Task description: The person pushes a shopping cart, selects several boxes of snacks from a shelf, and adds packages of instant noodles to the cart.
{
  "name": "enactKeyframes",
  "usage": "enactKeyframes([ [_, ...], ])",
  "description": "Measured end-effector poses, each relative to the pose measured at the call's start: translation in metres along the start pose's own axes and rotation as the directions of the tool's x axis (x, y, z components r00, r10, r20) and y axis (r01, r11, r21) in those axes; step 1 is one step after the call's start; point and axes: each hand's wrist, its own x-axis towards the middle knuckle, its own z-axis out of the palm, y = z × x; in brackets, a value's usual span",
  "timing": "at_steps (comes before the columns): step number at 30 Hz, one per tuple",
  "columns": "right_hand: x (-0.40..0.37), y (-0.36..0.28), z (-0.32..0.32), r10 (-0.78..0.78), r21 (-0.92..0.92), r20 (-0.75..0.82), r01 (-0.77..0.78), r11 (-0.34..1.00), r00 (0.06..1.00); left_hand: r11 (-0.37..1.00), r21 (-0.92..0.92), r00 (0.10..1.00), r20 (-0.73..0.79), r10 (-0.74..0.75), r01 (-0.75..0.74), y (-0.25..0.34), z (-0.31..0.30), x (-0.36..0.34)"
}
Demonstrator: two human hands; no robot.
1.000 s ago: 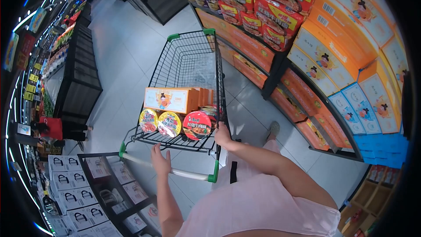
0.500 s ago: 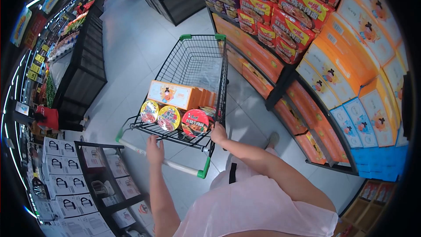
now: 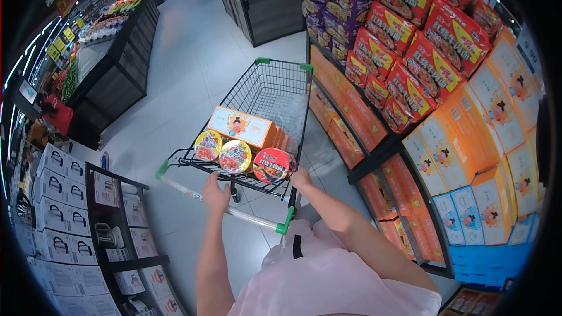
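A black wire shopping cart with green corners stands in front of me in a shop aisle. My left hand grips its push bar. My right hand holds the cart's rear right corner. Inside the basket lie an orange box with a cartoon figure and three instant noodle bowls lined up at the near end.
Shelves on the right hold red noodle multipacks and orange and blue boxes. A rack of white appliance boxes stands at the left. Dark display counters line the far left across the grey tiled floor.
The view has swung and the cart has rolled forward along the shelves. Both hands stay on the cart in the same grip.
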Motion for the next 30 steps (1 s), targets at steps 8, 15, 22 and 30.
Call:
enactKeyframes([
  [8, 0.030, -0.022, -0.031, 0.019, -0.016, -0.027, -0.019, 1.000, 0.999, 0.955, 0.021, 0.910, 0.310, 0.276, -0.297, 0.000, -0.008, 0.058],
  [15, 0.089, -0.033, -0.052, -0.005, -0.044, -0.016, 0.004, 0.999, 1.000, 0.961, -0.030, 0.931, 0.242, 0.274, -0.275, 0.035, 0.013, 0.095],
  [22, 0.146, -0.047, -0.083, -0.032, -0.092, -0.007, 0.031, 0.995, 0.999, 0.982, -0.056, 0.966, 0.180, 0.186, -0.179, 0.075, 0.039, 0.128],
  [30, 0.212, -0.054, -0.105, -0.106, -0.163, 0.004, 0.105, 0.981, 0.994, 0.984, -0.065, 0.974, 0.143, 0.176, -0.168, 0.101, 0.065, 0.163],
])
